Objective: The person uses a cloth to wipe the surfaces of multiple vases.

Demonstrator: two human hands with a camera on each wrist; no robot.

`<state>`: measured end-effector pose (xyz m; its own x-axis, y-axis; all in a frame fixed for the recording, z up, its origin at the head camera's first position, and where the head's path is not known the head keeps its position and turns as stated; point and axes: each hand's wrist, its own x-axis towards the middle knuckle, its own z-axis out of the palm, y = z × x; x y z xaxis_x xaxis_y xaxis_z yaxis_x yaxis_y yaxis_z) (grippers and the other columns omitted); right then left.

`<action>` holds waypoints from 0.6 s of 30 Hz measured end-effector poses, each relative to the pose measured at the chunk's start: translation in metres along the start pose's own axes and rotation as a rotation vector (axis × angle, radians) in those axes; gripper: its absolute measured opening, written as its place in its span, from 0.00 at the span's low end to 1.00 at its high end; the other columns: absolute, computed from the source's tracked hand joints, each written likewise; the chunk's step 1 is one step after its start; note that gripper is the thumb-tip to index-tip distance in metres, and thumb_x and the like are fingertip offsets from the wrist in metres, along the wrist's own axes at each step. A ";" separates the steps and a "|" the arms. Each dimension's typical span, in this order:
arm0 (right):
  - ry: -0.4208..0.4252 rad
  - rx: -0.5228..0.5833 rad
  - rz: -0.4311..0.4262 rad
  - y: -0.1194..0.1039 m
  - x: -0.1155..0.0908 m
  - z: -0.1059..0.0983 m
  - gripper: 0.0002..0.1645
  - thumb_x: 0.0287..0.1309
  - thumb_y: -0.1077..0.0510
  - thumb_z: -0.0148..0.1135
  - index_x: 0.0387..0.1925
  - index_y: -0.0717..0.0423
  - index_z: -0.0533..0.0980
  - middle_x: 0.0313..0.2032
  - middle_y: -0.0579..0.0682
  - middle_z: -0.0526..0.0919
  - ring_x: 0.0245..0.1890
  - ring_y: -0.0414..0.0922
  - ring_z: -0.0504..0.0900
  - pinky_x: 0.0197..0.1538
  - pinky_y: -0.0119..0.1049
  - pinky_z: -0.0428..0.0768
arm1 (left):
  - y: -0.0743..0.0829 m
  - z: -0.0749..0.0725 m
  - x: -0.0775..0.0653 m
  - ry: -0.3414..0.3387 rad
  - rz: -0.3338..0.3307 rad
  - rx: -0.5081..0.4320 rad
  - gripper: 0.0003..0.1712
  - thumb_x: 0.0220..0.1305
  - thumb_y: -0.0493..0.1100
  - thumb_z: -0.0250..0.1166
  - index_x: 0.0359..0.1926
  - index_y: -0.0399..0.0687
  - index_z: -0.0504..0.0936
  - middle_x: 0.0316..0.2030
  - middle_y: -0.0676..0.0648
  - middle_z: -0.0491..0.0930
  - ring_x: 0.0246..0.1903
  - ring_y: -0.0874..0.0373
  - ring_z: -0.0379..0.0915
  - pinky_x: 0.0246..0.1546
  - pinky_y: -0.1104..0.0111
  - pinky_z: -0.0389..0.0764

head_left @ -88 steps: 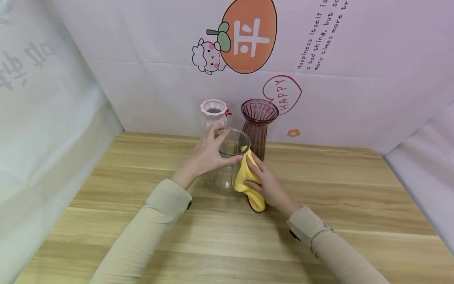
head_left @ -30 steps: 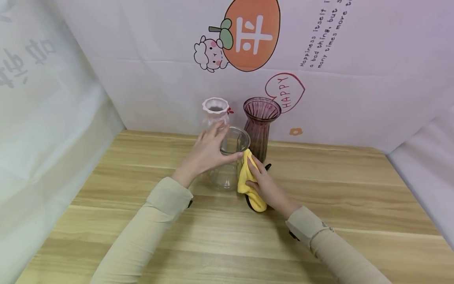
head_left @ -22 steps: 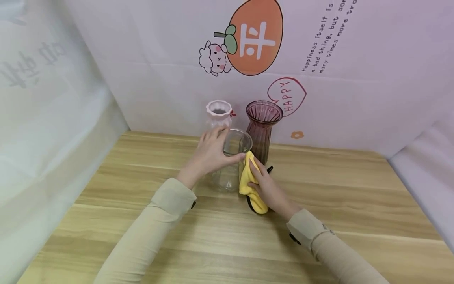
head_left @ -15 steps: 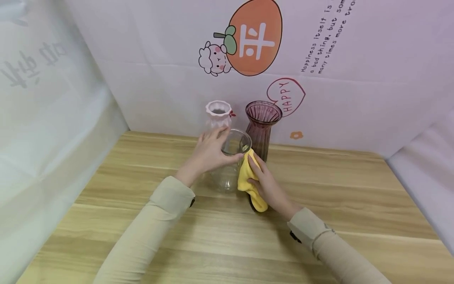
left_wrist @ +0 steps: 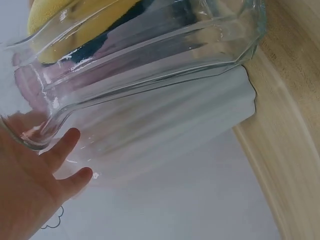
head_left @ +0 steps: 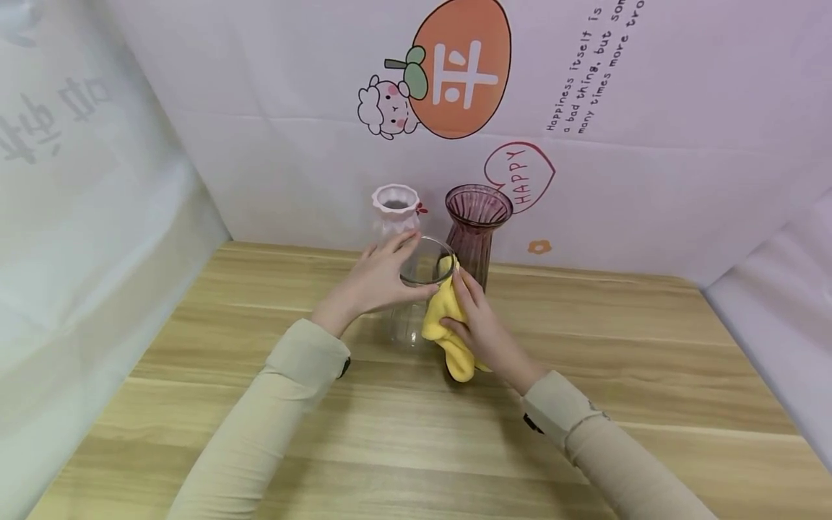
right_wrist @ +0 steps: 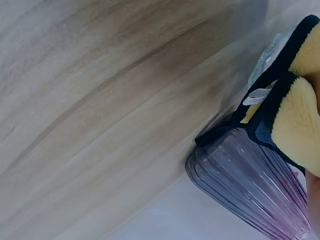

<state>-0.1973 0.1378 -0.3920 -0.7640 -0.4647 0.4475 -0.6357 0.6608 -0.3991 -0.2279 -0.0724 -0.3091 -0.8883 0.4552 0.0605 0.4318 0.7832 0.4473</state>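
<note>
A clear glass vase (head_left: 408, 326) stands upright on the wooden table, its wavy-sided body filling the left wrist view. My left hand (head_left: 378, 283) holds it at the top, thumb and fingers spread around the rim. From the right, my right hand (head_left: 486, 328) grips a yellow cloth (head_left: 438, 318) against the vase's side, with a fold up at the rim. Dark edging and a small white label show on the cloth (right_wrist: 297, 117) in the right wrist view, where only a bit of the hand appears at the edge.
Close behind the clear vase stand a pinkish-white vase (head_left: 395, 217) with a scalloped rim and a ribbed purple glass vase (head_left: 477, 242). A white printed backdrop (head_left: 292, 159) hangs along the table's (head_left: 617, 347) rear edge, and sheets hang at both sides.
The right hand has moved the cloth slightly up and to the left, so more of it shows at the vase's rim. The left hand keeps its hold; the head view has shifted a little.
</note>
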 end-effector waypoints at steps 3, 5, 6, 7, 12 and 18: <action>-0.074 -0.013 0.073 0.003 -0.001 0.003 0.49 0.59 0.57 0.61 0.72 0.70 0.46 0.71 0.70 0.46 0.64 0.67 0.66 0.59 0.55 0.75 | 0.001 0.001 0.001 0.010 0.006 0.010 0.55 0.56 0.71 0.58 0.75 0.49 0.47 0.76 0.48 0.45 0.75 0.50 0.41 0.74 0.45 0.44; -0.111 -0.025 0.108 0.004 -0.002 0.005 0.50 0.60 0.55 0.60 0.72 0.70 0.45 0.72 0.69 0.43 0.64 0.68 0.65 0.59 0.55 0.76 | 0.001 0.001 0.001 0.014 0.005 0.011 0.55 0.56 0.71 0.57 0.75 0.49 0.48 0.76 0.48 0.45 0.75 0.50 0.42 0.74 0.45 0.44; -0.122 -0.021 0.121 0.004 -0.002 0.006 0.50 0.60 0.55 0.60 0.72 0.70 0.44 0.72 0.69 0.43 0.65 0.68 0.64 0.59 0.55 0.76 | 0.001 0.002 0.001 0.018 0.005 0.011 0.55 0.56 0.71 0.57 0.75 0.50 0.48 0.76 0.48 0.45 0.75 0.50 0.42 0.74 0.46 0.45; -0.127 -0.009 0.132 0.004 -0.002 0.007 0.50 0.60 0.55 0.60 0.72 0.70 0.44 0.72 0.69 0.43 0.64 0.68 0.65 0.59 0.55 0.76 | 0.001 0.002 0.001 0.022 0.005 0.014 0.55 0.56 0.71 0.57 0.75 0.50 0.48 0.76 0.48 0.46 0.75 0.50 0.42 0.74 0.46 0.45; -0.133 0.020 0.150 0.005 -0.003 0.011 0.50 0.58 0.59 0.61 0.72 0.69 0.44 0.71 0.70 0.46 0.60 0.69 0.68 0.57 0.55 0.77 | -0.001 0.004 0.002 0.035 0.000 0.022 0.54 0.57 0.71 0.57 0.75 0.50 0.49 0.76 0.49 0.46 0.75 0.50 0.43 0.74 0.48 0.48; -0.194 0.007 0.147 0.013 -0.013 0.015 0.48 0.60 0.60 0.60 0.73 0.66 0.44 0.71 0.71 0.47 0.61 0.68 0.68 0.58 0.55 0.76 | 0.000 0.005 0.000 0.034 -0.026 0.002 0.56 0.56 0.73 0.57 0.75 0.52 0.45 0.77 0.50 0.40 0.75 0.45 0.42 0.73 0.46 0.47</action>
<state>-0.1971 0.1439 -0.4151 -0.8550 -0.4688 0.2219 -0.5160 0.7261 -0.4545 -0.2276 -0.0702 -0.3134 -0.9042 0.4198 0.0791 0.4085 0.7954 0.4478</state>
